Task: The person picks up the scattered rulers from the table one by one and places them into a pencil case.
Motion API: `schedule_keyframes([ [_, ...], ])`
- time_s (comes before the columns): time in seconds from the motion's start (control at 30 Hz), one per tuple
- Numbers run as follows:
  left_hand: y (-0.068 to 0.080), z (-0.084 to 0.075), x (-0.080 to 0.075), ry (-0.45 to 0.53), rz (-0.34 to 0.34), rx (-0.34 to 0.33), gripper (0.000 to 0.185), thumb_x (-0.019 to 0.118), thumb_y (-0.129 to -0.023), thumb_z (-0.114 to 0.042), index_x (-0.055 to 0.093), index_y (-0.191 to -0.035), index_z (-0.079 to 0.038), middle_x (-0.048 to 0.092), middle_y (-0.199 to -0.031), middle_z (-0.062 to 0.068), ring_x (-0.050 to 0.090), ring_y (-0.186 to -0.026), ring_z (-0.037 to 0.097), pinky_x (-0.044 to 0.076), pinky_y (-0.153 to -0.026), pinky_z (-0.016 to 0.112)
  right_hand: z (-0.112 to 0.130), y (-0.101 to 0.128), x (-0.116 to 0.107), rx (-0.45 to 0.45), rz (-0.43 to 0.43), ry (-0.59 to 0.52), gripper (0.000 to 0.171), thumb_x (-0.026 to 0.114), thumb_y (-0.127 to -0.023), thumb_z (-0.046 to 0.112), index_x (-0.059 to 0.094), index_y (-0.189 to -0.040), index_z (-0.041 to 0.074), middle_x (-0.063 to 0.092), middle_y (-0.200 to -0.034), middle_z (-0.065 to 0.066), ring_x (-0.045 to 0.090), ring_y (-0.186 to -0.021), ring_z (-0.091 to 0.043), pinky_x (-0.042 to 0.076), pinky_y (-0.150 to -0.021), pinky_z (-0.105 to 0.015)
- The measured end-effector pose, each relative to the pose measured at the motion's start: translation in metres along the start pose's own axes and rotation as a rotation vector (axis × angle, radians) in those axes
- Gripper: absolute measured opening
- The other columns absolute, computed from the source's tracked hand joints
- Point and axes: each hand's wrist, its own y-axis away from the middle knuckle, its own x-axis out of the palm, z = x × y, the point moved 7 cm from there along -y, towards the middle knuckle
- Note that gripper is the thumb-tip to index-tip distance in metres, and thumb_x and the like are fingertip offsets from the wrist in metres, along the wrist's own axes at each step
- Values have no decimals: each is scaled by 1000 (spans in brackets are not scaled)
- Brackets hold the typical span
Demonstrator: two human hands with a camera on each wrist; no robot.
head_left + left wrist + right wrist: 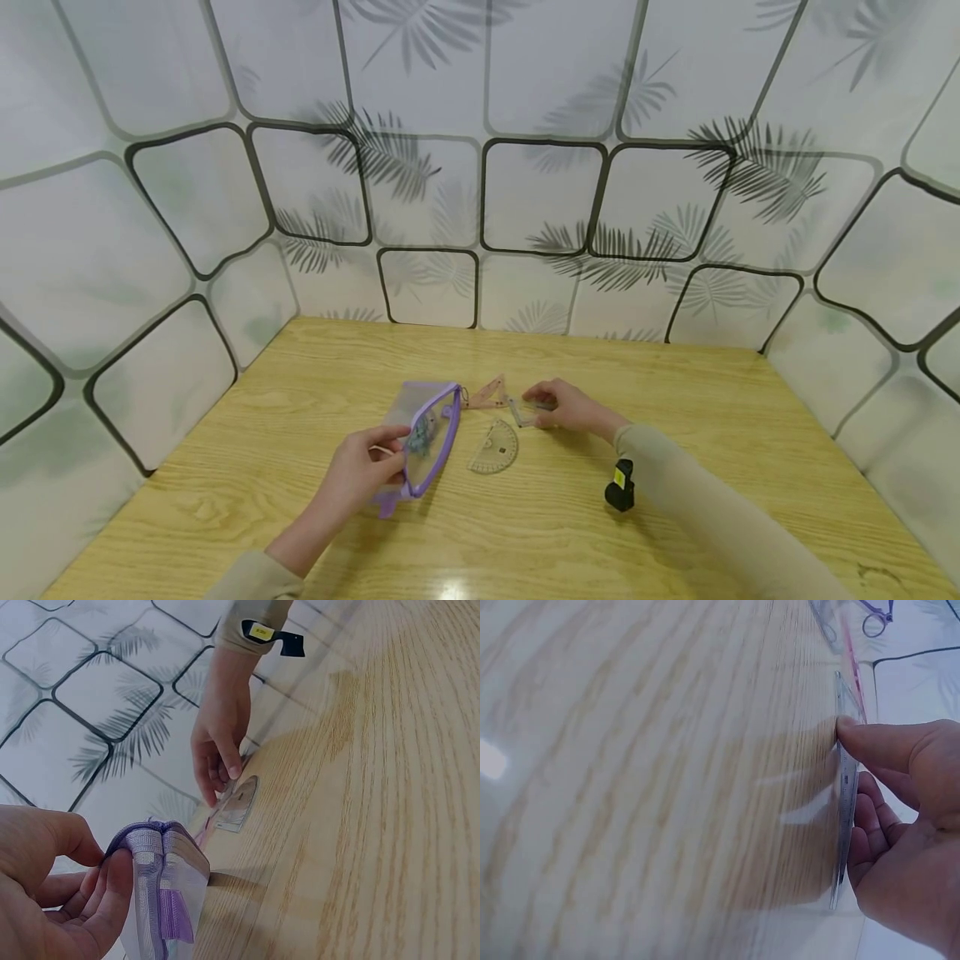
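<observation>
Left hand [360, 471] gripping purple pencil pouch [423, 437], right hand [566, 406] pinching clear ruler [525, 408]; markings unreadable.

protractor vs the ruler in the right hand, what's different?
The protractor is a half-disc; the ruler is a straight strip. The protractor lies flat and untouched on the table; the ruler is pinched by the right hand, one long edge tipped up in the right wrist view. Both are clear plastic.

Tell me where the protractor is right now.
In the head view the protractor lies flat on the table, mid-table, just right of the pouch and in front of the right hand.
</observation>
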Motion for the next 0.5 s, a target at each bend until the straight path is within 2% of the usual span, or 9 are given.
schedule_keyframes([
  [0.5,-1,2,0,-22,-5,11,41,60,-84,6,64,-125,8,62,-92,12,65,-73,13,63,-61,25,-2,4,-2,-3,-4,-13,41,73,-87,7,59,-125,-1,61,-117,-16,56,-106,-26,51,-94,-43],
])
